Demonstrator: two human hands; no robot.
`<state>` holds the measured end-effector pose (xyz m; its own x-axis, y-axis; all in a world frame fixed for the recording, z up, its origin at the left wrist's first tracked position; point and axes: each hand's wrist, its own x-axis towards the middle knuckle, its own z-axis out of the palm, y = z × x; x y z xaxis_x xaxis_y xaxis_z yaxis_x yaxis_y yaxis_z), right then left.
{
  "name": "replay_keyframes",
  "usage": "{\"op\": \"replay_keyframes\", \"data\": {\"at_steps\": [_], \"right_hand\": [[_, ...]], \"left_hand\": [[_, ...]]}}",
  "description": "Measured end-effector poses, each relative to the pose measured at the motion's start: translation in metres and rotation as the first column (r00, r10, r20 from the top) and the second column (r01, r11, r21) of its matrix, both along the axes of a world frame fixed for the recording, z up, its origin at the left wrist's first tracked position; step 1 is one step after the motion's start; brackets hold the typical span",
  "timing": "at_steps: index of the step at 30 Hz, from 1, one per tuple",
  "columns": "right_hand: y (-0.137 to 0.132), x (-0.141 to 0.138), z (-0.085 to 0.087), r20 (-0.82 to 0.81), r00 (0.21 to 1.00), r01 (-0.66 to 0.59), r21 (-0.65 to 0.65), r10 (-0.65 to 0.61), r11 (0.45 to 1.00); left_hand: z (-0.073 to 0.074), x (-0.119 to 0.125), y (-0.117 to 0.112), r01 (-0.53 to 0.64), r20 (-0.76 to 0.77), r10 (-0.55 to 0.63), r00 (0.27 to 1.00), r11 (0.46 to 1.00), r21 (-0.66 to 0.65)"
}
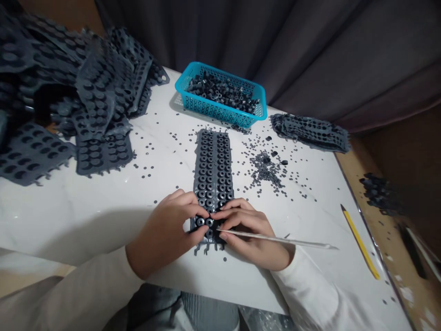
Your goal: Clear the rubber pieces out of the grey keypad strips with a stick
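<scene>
A long dark rubber sheet studded with rows of small black rings lies lengthwise on the white table. My left hand rests on its near end, thumb and fingers pinching at a ring. My right hand presses on the same end from the right, fingers curled, and grips a thin metal pick whose shaft sticks out to the right. The sheet's nearest rows are partly hidden under my fingers.
A blue basket of loose black rings stands beyond the sheet. Stacks of emptied dark sheets pile at the left, another stack at the right. Small rubber scraps scatter right of the sheet. A yellow pencil lies near the right edge.
</scene>
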<state>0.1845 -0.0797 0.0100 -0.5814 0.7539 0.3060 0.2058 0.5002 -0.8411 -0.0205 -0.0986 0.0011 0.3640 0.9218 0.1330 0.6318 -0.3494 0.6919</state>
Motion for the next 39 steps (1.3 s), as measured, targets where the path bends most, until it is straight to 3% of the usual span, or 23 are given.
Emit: {"op": "replay_keyframes", "data": {"at_steps": [11,27,32,39], "right_hand": [[-0.003,0.001,0.0,0.02,1.0,0.01,0.036,-0.011,0.999],[-0.006,0.001,-0.005,0.055,0.998,0.017,0.036,-0.019,0.999],[-0.005,0.003,-0.007,0.121,0.993,-0.018,0.156,-0.001,0.988],[0.001,0.006,-0.011,0.237,0.971,-0.137,0.418,0.038,0.898]], "left_hand": [[0.002,0.001,0.001,0.068,-0.157,-0.062,0.986,0.997,0.031],[0.001,0.002,0.001,0.075,-0.152,-0.071,0.986,0.997,0.02],[0.001,0.003,0.001,0.065,-0.138,-0.063,0.988,0.998,0.009],[0.0,0.002,0.001,0.048,-0.097,-0.05,0.994,0.999,-0.017]]}}
